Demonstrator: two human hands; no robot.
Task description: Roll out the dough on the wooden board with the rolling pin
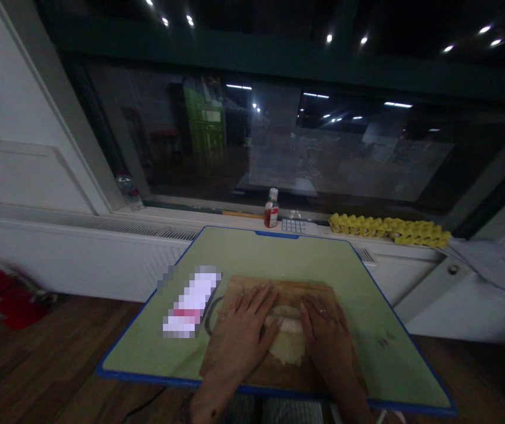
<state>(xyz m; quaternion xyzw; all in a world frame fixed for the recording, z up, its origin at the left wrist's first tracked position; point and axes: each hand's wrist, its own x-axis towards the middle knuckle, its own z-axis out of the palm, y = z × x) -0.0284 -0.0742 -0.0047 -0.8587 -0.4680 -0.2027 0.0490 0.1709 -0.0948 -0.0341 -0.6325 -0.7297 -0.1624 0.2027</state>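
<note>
A flattened piece of pale dough point(288, 348) with an uneven edge lies on a wooden cutting board point(279, 377). Across its upper part runs a pale cylinder point(288, 323); whether it is a rolling pin or a roll of dough I cannot tell. My left hand point(248, 324) rests palm down over the cylinder's left end, fingers stretched forward and the thumb beside it. On the right end lies my right hand point(326, 330), also palm down, its fingers extended and a ring on one. Both palms hide the cylinder's ends.
The board sits on a green table point(393, 341) with a blue rim. A blurred-out phone-like object point(192, 303) lies left of it. On the windowsill stand a small red-labelled bottle point(271, 211), yellow egg trays point(389, 229) and a clear bottle point(129, 191).
</note>
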